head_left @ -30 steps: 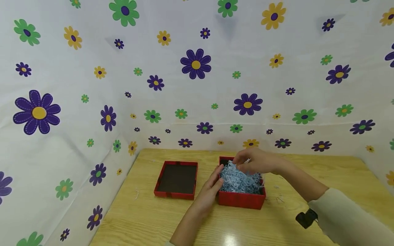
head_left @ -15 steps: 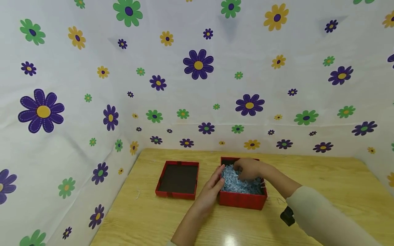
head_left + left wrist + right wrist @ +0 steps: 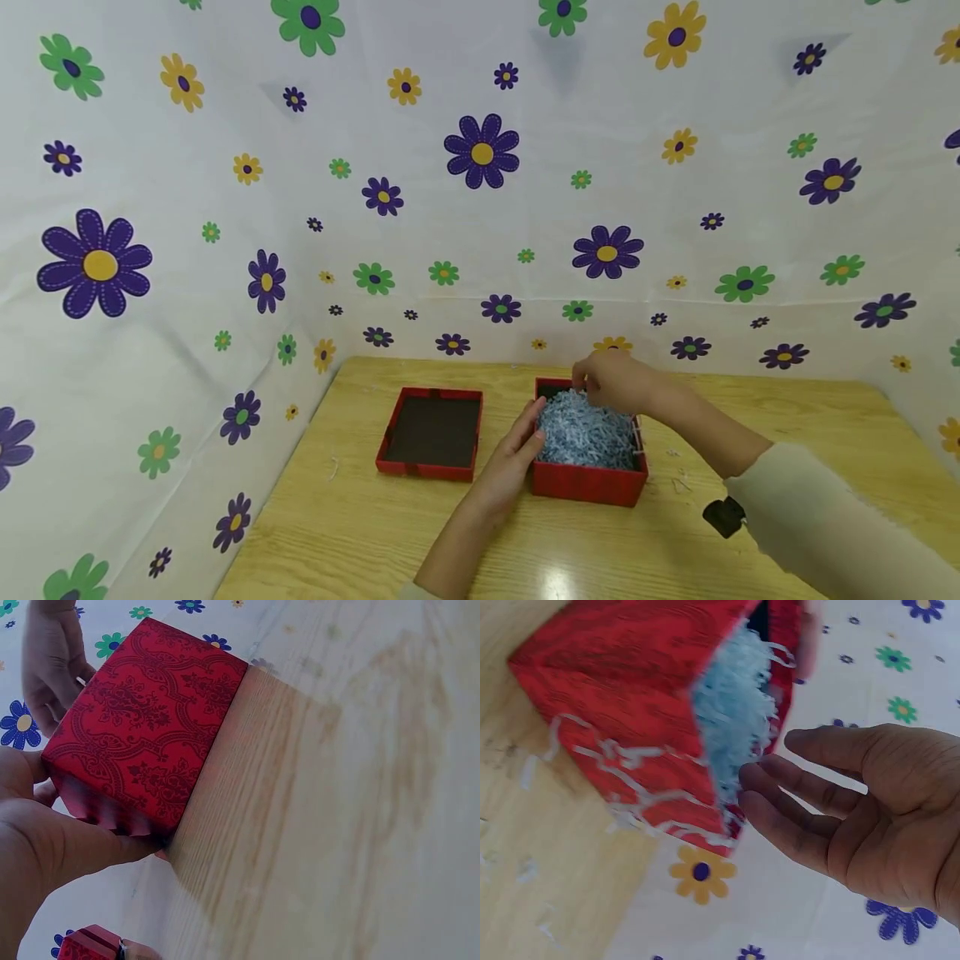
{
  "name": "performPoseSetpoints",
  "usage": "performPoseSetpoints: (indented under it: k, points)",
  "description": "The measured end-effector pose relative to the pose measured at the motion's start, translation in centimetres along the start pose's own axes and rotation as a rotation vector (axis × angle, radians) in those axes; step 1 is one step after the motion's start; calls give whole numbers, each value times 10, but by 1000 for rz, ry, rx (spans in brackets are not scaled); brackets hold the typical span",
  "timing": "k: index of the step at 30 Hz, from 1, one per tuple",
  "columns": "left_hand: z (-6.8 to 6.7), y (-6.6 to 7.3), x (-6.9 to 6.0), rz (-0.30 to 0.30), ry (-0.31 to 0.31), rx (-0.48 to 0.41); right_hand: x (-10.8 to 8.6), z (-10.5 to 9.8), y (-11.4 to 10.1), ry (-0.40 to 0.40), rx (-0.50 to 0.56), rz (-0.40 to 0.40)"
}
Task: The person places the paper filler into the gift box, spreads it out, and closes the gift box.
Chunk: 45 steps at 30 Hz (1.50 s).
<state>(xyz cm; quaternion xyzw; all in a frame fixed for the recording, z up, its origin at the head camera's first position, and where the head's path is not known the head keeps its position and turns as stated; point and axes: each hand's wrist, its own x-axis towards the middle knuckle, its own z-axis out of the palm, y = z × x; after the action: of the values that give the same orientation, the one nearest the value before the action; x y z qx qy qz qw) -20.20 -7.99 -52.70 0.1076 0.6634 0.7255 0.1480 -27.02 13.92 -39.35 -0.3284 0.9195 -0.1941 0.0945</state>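
Note:
Pale blue shredded paper [image 3: 585, 437] is heaped up to the rim of a red gift box [image 3: 588, 485], which stands without its lid. My left hand [image 3: 510, 458] rests against the box's left side; in the left wrist view its thumb [image 3: 97, 851] lies along the patterned red wall. Just over the back right of the heap hovers my right hand [image 3: 618, 383]. Its fingers [image 3: 787, 829] are loosely bent beside the paper, with nothing seen between them in the right wrist view. What lies under the paper is hidden.
To the left on the wooden table [image 3: 337, 533] lies the red lid [image 3: 431, 433], its black inside facing up. Loose paper strands [image 3: 682, 479] are scattered right of the box. A flower-print cloth [image 3: 420, 242] hangs behind and at the left.
My right hand reached down into the shredded paper, then lifted back up to the box's rear. The paper now looks smoother and more mounded. My left hand has stayed on the box's side.

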Motion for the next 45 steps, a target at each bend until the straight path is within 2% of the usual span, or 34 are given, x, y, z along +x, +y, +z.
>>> performPoseSetpoints:
  k: [6, 9, 11, 14, 18, 21, 23, 25, 28, 33, 36, 40, 45]
  points:
    - [-1, 0, -1, -12, -2, -3, 4, 47, -3, -78, -95, 101]
    - [-2, 0, -2, -10, -8, -10, 4, 66, -6, -57, -126, 102]
    - [-1, 0, -1, -4, -11, -12, 4, 71, -8, -39, -148, 88]
    - [-1, 1, -1, 3, -17, -12, 3, 62, -7, -52, -110, 84]
    - [-2, 2, 0, 4, -18, -5, -2, 28, -5, -68, -46, 42]
    - [-3, 2, 1, 10, -6, 2, -3, 6, -2, -18, -71, 2]
    - [-4, 2, 1, 12, 2, 5, -3, 0, -1, -13, -91, 18]
    - [-4, 2, 2, 10, 3, 3, -1, 3, 0, -35, -125, 47]
    - [-4, 1, 1, 2, -6, -3, 1, 20, 2, -108, -135, 96]
    - [-1, 0, 0, 12, -11, -19, 2, 55, 1, -166, -125, 38]
    - [0, 1, -1, 15, -13, -25, 2, 65, -1, -164, -147, 7]
    - [0, 1, -2, 9, -18, -26, 0, 52, -1, -166, -152, 8]
    - [0, 2, -2, 8, -11, -21, -2, 21, -2, -125, -150, -90]
